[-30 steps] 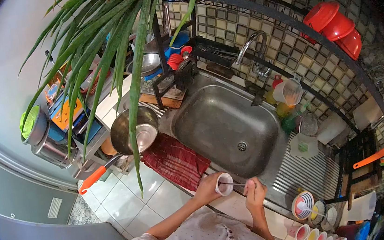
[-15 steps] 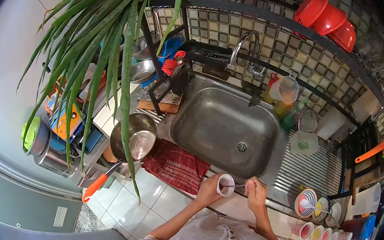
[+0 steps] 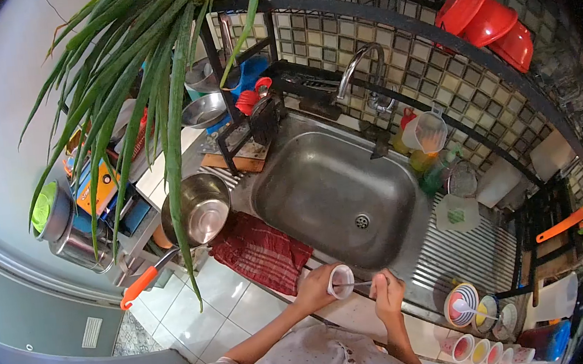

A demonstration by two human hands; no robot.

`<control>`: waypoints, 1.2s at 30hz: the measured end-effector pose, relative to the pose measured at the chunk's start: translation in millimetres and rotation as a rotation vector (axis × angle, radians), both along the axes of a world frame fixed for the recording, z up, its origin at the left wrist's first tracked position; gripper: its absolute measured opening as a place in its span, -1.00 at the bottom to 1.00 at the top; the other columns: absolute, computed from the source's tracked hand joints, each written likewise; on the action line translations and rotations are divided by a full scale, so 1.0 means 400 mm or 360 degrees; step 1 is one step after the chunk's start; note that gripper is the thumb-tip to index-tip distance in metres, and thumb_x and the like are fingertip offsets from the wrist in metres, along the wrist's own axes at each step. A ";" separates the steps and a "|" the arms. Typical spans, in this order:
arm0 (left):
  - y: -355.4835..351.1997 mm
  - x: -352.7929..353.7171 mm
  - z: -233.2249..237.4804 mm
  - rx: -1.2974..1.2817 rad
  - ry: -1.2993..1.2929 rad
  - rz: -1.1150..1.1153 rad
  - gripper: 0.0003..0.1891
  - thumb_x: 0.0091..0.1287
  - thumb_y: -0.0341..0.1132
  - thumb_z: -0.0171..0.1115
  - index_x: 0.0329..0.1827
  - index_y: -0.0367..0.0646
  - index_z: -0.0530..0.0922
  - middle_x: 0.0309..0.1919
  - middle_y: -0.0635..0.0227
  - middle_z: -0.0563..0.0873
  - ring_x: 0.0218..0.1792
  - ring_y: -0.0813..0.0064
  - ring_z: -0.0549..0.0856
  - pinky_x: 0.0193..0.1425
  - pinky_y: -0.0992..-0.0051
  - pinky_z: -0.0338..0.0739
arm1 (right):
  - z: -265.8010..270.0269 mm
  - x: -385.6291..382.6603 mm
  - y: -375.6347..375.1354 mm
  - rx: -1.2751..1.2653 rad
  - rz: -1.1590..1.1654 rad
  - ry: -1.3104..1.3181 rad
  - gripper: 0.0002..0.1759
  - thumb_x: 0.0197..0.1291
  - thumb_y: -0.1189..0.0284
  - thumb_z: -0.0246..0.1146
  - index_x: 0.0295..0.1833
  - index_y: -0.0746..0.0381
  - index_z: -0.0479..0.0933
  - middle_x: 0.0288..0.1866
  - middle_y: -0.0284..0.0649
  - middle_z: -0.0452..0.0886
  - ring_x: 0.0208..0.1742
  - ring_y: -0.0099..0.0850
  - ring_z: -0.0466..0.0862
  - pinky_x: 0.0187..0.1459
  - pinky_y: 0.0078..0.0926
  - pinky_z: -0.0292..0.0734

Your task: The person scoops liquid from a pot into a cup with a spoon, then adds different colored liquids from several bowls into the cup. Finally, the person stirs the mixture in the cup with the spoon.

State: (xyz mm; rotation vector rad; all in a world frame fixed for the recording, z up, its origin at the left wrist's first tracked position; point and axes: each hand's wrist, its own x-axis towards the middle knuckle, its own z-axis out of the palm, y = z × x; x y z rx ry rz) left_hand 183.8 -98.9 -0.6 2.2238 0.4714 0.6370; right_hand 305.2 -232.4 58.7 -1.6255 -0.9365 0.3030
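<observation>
In the head view my left hand (image 3: 316, 289) is wrapped round a small white plastic cup (image 3: 341, 281), tilted so its mouth faces right. My right hand (image 3: 388, 293) pinches the handle of a spoon (image 3: 360, 283), whose far end is inside the cup. The cup's contents are hard to make out. Both hands are at the front edge of the steel sink (image 3: 339, 191). Left of them a dark red cloth (image 3: 263, 252) is draped over the counter edge.
A pan (image 3: 202, 213) with an orange handle sits left of the sink. Long green leaves (image 3: 172, 123) hang over the left side. A striped bowl (image 3: 462, 305) and several small cups (image 3: 463, 348) of coloured contents stand at right. A black rack (image 3: 387, 8) spans above the tap (image 3: 358, 68).
The whole view has shifted slightly, with the surroundings moving a little left. Both hands keep their grip on the cup and spoon, nearly in the same place.
</observation>
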 end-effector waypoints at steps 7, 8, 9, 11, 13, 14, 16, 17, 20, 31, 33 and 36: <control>-0.002 0.001 -0.001 0.0000 0.0129 -0.0032 -0.36 -0.10 -0.28 0.38 0.10 -0.17 0.35 -0.10 0.11 0.57 -0.09 0.08 0.57 -0.01 0.24 0.45 | 0.008 0.001 0.001 -0.0066 -0.0004 -0.0138 -0.59 0.34 0.27 -0.07 -0.52 0.29 0.36 -0.74 -0.33 0.38 -0.71 -0.59 0.41 -0.62 -0.62 0.27; -0.003 0.001 -0.001 0.0041 0.0088 -0.0037 -0.36 -0.10 -0.28 0.39 0.10 -0.18 0.35 -0.10 0.09 0.57 -0.09 0.07 0.57 0.00 0.24 0.45 | 0.010 -0.004 0.001 -0.0030 -0.0033 -0.0051 -0.58 0.34 0.27 -0.07 -0.52 0.30 0.37 -0.73 -0.34 0.38 -0.70 -0.59 0.41 -0.62 -0.62 0.27; -0.004 0.001 -0.004 0.0038 0.0089 -0.0035 -0.36 -0.10 -0.28 0.39 0.10 -0.18 0.35 -0.10 0.09 0.57 -0.09 0.07 0.57 0.00 0.24 0.45 | 0.012 -0.006 0.002 0.0006 -0.0062 0.0034 -0.58 0.34 0.26 -0.06 -0.52 0.30 0.37 -0.73 -0.34 0.38 -0.70 -0.59 0.41 -0.62 -0.62 0.27; -0.006 0.003 -0.008 0.0012 0.0086 -0.0027 -0.36 -0.10 -0.28 0.38 0.10 -0.21 0.34 -0.09 0.07 0.56 -0.07 0.05 0.55 0.00 0.23 0.43 | 0.010 -0.002 0.003 -0.0023 -0.0044 -0.0003 -0.58 0.34 0.26 -0.06 -0.52 0.31 0.37 -0.73 -0.34 0.37 -0.70 -0.59 0.40 -0.62 -0.63 0.27; -0.004 0.005 -0.001 -0.0042 0.0133 -0.0012 -0.35 -0.10 -0.29 0.38 0.10 -0.22 0.33 -0.09 0.06 0.56 -0.08 0.05 0.55 0.00 0.23 0.44 | 0.011 0.002 0.003 -0.0050 -0.0024 -0.0042 -0.58 0.34 0.26 -0.06 -0.52 0.31 0.37 -0.74 -0.34 0.37 -0.69 -0.60 0.40 -0.62 -0.63 0.27; -0.004 0.004 0.003 -0.0093 0.0182 0.0001 -0.35 -0.10 -0.29 0.39 0.10 -0.23 0.33 -0.09 0.05 0.56 -0.08 0.05 0.55 -0.01 0.23 0.44 | 0.012 0.004 0.003 -0.0044 -0.0033 -0.0034 -0.58 0.34 0.26 -0.07 -0.51 0.31 0.37 -0.73 -0.34 0.36 -0.69 -0.60 0.40 -0.61 -0.63 0.27; -0.003 0.003 -0.015 -0.0066 0.0121 -0.0014 -0.35 -0.10 -0.29 0.38 0.10 -0.23 0.33 -0.09 0.05 0.56 -0.09 0.05 0.56 -0.01 0.23 0.43 | 0.012 0.002 0.004 -0.0041 -0.0036 -0.0025 -0.58 0.34 0.26 -0.07 -0.51 0.31 0.37 -0.72 -0.33 0.36 -0.69 -0.59 0.39 -0.61 -0.63 0.27; -0.003 0.003 -0.017 -0.0035 0.0058 -0.0033 -0.35 -0.10 -0.30 0.38 0.10 -0.23 0.33 -0.10 0.05 0.56 -0.09 0.05 0.56 -0.01 0.23 0.43 | 0.011 0.002 0.008 -0.0046 -0.0039 -0.0077 -0.58 0.34 0.27 -0.07 -0.52 0.31 0.36 -0.72 -0.33 0.36 -0.69 -0.59 0.39 -0.62 -0.62 0.27; -0.005 0.004 -0.015 -0.0051 0.0085 0.0015 -0.35 -0.10 -0.29 0.39 0.10 -0.23 0.33 -0.11 0.05 0.57 -0.10 0.05 0.56 -0.02 0.23 0.44 | 0.007 0.005 0.006 -0.0037 -0.0005 -0.0114 -0.58 0.34 0.28 -0.07 -0.53 0.31 0.36 -0.70 -0.32 0.37 -0.70 -0.59 0.38 -0.62 -0.62 0.27; 0.001 0.000 -0.025 -0.0136 0.0044 -0.0025 -0.35 -0.10 -0.29 0.39 0.10 -0.22 0.34 -0.08 0.06 0.57 -0.08 0.05 0.56 -0.01 0.23 0.44 | 0.017 -0.004 0.026 0.0032 0.0011 0.0006 -0.58 0.34 0.29 -0.07 -0.55 0.29 0.34 -0.70 -0.33 0.37 -0.70 -0.59 0.38 -0.64 -0.64 0.24; 0.006 0.006 -0.020 -0.0126 0.0065 -0.0037 -0.36 -0.10 -0.30 0.39 0.10 -0.22 0.34 -0.07 0.07 0.57 -0.08 0.05 0.56 -0.01 0.23 0.45 | 0.010 0.005 0.028 0.0040 0.0034 -0.0136 -0.57 0.34 0.28 -0.07 -0.55 0.29 0.34 -0.71 -0.32 0.36 -0.70 -0.58 0.38 -0.63 -0.63 0.24; 0.004 0.009 -0.011 -0.0188 0.0057 -0.0071 -0.36 -0.09 -0.30 0.38 0.11 -0.21 0.34 -0.07 0.07 0.56 -0.07 0.05 0.56 0.00 0.22 0.44 | 0.022 0.005 0.030 0.0052 0.0006 -0.0094 -0.56 0.34 0.26 -0.07 -0.55 0.30 0.33 -0.72 -0.32 0.35 -0.70 -0.57 0.37 -0.62 -0.61 0.25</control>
